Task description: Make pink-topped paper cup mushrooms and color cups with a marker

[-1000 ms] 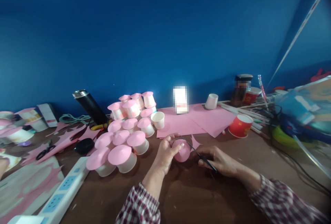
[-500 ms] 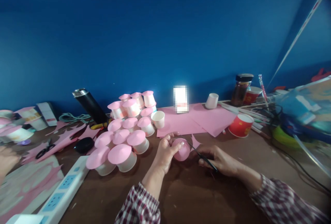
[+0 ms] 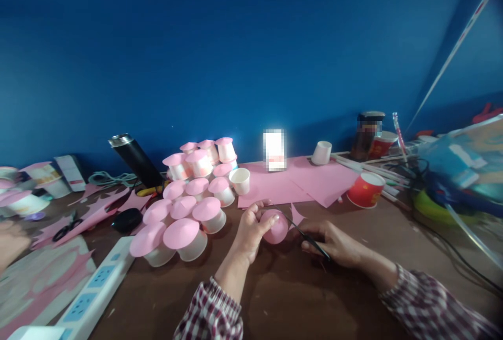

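Observation:
My left hand [image 3: 251,227] pinches a small round piece of pink paper [image 3: 275,228] between thumb and fingers, above the brown table. In my right hand [image 3: 330,243] is a slim pair of dark scissors [image 3: 301,231], seen nearly edge-on; their tip reaches the right side of the pink paper. A pointed pink offcut [image 3: 296,216] shows just behind the blades. To the left of my hands stand several white paper cups topped with pink paper cones [image 3: 182,231]. An uncovered white cup [image 3: 240,181] stands upright beside them.
Pink sheets [image 3: 271,188] lie behind my hands, below a lit, blurred screen [image 3: 274,150]. A red cup [image 3: 366,190] and a jar [image 3: 367,138] stand right. At left are a power strip [image 3: 92,285], black flask [image 3: 135,159], other scissors [image 3: 66,229] and another person's hand [image 3: 13,243].
My hands, the pink paper and the scissors stay almost in place. The other person's hand at the left edge shifts slightly.

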Available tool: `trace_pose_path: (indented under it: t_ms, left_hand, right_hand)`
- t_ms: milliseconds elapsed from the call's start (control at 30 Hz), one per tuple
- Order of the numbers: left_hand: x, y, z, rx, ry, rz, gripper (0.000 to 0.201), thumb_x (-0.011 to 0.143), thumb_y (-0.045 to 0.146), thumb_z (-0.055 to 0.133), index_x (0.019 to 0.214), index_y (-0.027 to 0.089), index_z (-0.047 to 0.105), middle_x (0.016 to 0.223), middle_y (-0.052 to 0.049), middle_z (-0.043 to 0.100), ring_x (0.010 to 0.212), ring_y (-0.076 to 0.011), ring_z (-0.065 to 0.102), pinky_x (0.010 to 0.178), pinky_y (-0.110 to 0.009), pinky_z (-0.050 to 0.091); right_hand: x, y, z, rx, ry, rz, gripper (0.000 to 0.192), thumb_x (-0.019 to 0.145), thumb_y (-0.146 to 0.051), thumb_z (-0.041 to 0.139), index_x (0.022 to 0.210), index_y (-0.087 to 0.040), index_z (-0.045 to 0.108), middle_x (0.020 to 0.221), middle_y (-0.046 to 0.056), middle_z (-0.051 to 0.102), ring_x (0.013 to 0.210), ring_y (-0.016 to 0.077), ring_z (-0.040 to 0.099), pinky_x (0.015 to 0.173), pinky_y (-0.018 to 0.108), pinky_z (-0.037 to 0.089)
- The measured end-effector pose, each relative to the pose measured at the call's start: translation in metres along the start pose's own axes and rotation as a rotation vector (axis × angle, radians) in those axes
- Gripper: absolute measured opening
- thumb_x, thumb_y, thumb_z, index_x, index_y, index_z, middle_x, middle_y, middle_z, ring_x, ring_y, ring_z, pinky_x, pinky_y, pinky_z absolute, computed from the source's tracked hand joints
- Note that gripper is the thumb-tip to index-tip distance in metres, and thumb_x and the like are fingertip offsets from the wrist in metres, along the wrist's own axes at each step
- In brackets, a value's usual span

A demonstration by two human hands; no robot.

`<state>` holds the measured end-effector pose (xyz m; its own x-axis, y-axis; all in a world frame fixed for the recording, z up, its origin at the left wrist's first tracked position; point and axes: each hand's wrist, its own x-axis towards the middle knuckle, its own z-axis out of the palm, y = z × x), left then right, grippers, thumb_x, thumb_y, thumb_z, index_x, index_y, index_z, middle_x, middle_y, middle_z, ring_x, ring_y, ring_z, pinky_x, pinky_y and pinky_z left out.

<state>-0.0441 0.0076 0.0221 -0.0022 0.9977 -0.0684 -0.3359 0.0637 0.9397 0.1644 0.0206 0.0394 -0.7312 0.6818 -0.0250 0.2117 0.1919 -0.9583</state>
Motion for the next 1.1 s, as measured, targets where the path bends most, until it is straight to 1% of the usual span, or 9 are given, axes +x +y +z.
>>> trace_pose_path:
  t_ms: [133,333,500,833,933,1100]
  left_hand:
    - [0.0005,-0.0003,-0.0003,0.019,0.009,0.007,0.049,0.065,0.023,0.076,0.108,0.013,0.054,0.077,-0.002,0.063,0.068,-0.0081,0.055,0.067,-0.021,0.043]
    - [0.0014,0.0000,-0.0004,0.023,0.013,0.010,0.049,0.066,0.023,0.075,0.109,0.013,0.053,0.077,-0.002,0.064,0.068,-0.0084,0.056,0.068,-0.021,0.043]
    - [0.0015,-0.0004,-0.0004,0.023,0.028,0.008,0.049,0.065,0.022,0.075,0.108,0.013,0.054,0.078,-0.003,0.064,0.068,-0.0085,0.056,0.068,-0.021,0.043]
    - [0.0010,0.0007,0.0001,0.023,0.038,0.003,0.050,0.065,0.022,0.075,0.109,0.013,0.054,0.074,0.000,0.062,0.065,-0.0068,0.054,0.067,-0.020,0.043]
    - [0.0004,0.0014,0.0002,0.024,0.040,0.001,0.050,0.065,0.022,0.075,0.109,0.013,0.054,0.072,0.001,0.061,0.064,-0.0060,0.053,0.066,-0.019,0.042]
    - [0.0003,0.0012,0.0003,0.027,0.036,-0.006,0.050,0.065,0.022,0.075,0.109,0.013,0.053,0.073,0.001,0.061,0.064,-0.0061,0.053,0.066,-0.019,0.042]
  right_hand:
    - [0.0004,0.0008,0.0003,0.006,0.006,0.008,0.039,0.082,-0.043,0.058,0.103,-0.011,0.066,0.079,0.005,0.064,0.062,0.0109,0.054,0.054,0.019,0.042]
    - [0.0009,0.0005,0.0011,0.012,0.001,0.011,0.038,0.083,-0.042,0.057,0.103,-0.012,0.066,0.083,0.005,0.064,0.065,0.0116,0.054,0.056,0.019,0.042]
    - [0.0004,0.0008,0.0011,0.002,0.009,0.018,0.036,0.082,-0.040,0.058,0.103,-0.012,0.066,0.080,0.004,0.063,0.063,0.0109,0.054,0.055,0.019,0.042]
    - [0.0012,0.0047,0.0011,0.031,0.010,0.041,0.036,0.082,-0.041,0.058,0.102,-0.012,0.067,0.077,0.003,0.063,0.060,0.0096,0.051,0.052,0.018,0.040]
    - [0.0010,0.0053,0.0015,0.033,0.004,0.046,0.036,0.082,-0.041,0.059,0.102,-0.012,0.067,0.079,0.004,0.063,0.062,0.0103,0.051,0.053,0.019,0.040]
    - [0.0001,0.0093,0.0018,0.050,0.007,0.076,0.038,0.081,-0.043,0.059,0.103,-0.012,0.066,0.069,0.001,0.059,0.056,0.0093,0.048,0.048,0.018,0.037]
